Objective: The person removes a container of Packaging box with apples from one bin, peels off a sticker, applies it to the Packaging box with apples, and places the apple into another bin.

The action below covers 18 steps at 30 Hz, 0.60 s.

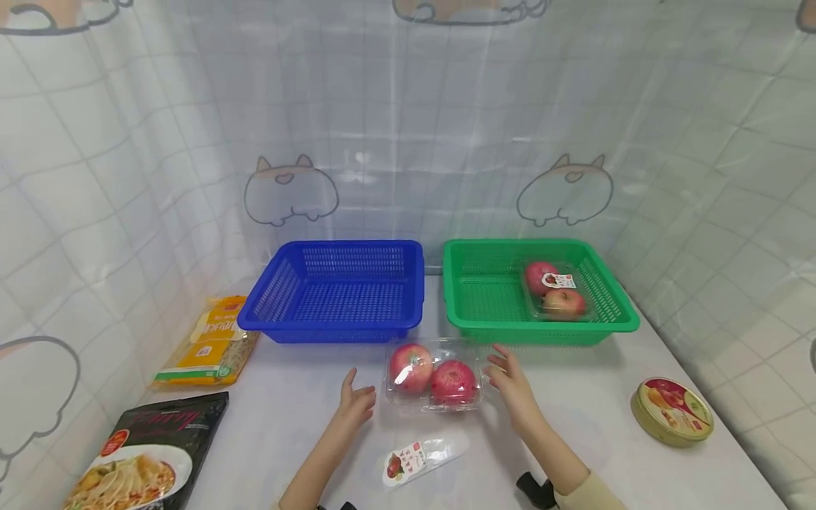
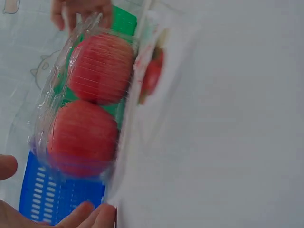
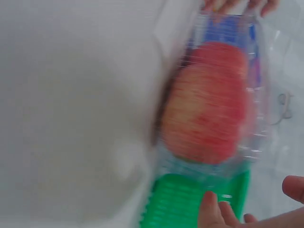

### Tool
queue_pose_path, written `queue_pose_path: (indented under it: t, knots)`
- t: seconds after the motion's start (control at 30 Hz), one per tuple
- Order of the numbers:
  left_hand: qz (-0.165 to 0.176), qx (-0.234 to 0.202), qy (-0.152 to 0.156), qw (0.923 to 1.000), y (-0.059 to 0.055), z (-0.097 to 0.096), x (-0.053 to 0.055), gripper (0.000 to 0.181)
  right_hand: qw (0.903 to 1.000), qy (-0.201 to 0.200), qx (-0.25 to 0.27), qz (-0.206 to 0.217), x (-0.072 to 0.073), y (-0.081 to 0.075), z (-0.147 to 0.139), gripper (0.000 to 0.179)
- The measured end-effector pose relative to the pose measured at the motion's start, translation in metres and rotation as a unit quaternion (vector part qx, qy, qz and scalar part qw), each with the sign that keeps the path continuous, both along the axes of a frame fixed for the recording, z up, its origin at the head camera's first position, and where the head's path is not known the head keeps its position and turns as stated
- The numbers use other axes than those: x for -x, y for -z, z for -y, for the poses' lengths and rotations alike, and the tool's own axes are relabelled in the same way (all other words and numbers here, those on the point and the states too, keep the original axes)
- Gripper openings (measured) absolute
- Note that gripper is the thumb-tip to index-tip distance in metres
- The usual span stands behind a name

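A clear plastic pack (image 1: 433,379) with two red apples lies on the white table in front of the baskets. My left hand (image 1: 360,388) hovers open just left of the pack, with a small gap to it. At the pack's right edge my right hand (image 1: 503,372) is open, fingers spread; whether it touches is unclear. In the left wrist view the pack (image 2: 90,109) fills the left side, with my left fingers (image 2: 88,216) below it. The right wrist view, blurred, shows the pack (image 3: 209,104) above my right fingers (image 3: 213,213).
Behind the pack stand a blue basket (image 1: 338,290) with nothing in it and a green basket (image 1: 472,297) holding another apple pack (image 1: 557,290). A loose labelled film (image 1: 423,457) lies near me. A round tin (image 1: 671,411) is right; a yellow packet (image 1: 210,343) and a black packet (image 1: 146,453) are left.
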<state>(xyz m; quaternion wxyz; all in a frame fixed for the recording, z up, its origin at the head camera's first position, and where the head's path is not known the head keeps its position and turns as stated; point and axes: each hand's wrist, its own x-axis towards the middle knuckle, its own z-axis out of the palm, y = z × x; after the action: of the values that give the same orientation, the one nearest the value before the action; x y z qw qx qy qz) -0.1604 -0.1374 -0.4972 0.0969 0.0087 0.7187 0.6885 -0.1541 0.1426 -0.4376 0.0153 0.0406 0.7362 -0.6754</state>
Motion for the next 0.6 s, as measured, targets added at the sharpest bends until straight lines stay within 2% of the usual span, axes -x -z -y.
queue_pose_path:
  t: [0.07, 0.17, 0.23, 0.27, 0.3, 0.33, 0.4, 0.47, 0.5, 0.53, 0.57, 0.6]
  knots:
    - [0.009, 0.070, -0.007, 0.9975, -0.012, 0.000, -0.018, 0.070, 0.9996, 0.006, -0.006, -0.026, -0.005, -0.005, 0.002, 0.050]
    - [0.007, 0.152, 0.012, 0.9882, -0.024, -0.002, -0.040, 0.057, 0.9977, -0.001, 0.004, -0.067, -0.015, -0.012, 0.008, 0.046]
    - [-0.020, 0.207, 0.047, 0.9769, -0.027, -0.005, -0.051, 0.052, 0.9956, -0.012, 0.016, -0.091, -0.023, -0.015, 0.013, 0.043]
    - [-0.041, 0.239, 0.063, 0.9681, -0.027, -0.007, -0.055, 0.051, 0.9941, -0.021, 0.022, -0.104, -0.027, -0.016, 0.016, 0.041]
    - [-0.066, 0.274, 0.080, 0.9562, -0.028, -0.009, -0.059, 0.052, 0.9923, -0.035, 0.028, -0.116, -0.032, -0.016, 0.019, 0.038]
    - [-0.097, 0.313, 0.096, 0.9399, -0.027, -0.011, -0.062, 0.054, 0.9900, -0.051, 0.030, -0.128, -0.036, -0.015, 0.022, 0.034]
    - [-0.153, 0.399, 0.123, 0.8956, -0.026, -0.015, -0.067, 0.060, 0.9825, -0.095, 0.021, -0.159, -0.043, -0.013, 0.027, 0.027]
    - [-0.193, 0.471, 0.137, 0.8500, -0.026, -0.019, -0.070, 0.067, 0.9701, -0.151, 0.002, -0.190, -0.049, -0.009, 0.032, 0.022]
    - [-0.214, 0.498, 0.140, 0.8284, -0.026, -0.021, -0.070, 0.068, 0.9627, -0.179, -0.012, -0.202, -0.050, -0.007, 0.035, 0.020]
    - [-0.231, 0.520, 0.143, 0.8099, -0.025, -0.023, -0.070, 0.069, 0.9551, -0.205, -0.027, -0.212, -0.052, -0.005, 0.037, 0.019]
    - [-0.242, 0.535, 0.144, 0.7965, -0.025, -0.025, -0.070, 0.068, 0.9468, -0.228, -0.043, -0.223, -0.053, -0.003, 0.040, 0.020]
    - [-0.248, 0.543, 0.146, 0.7886, -0.025, -0.026, -0.070, 0.066, 0.9394, -0.247, -0.059, -0.230, -0.053, 0.000, 0.042, 0.020]
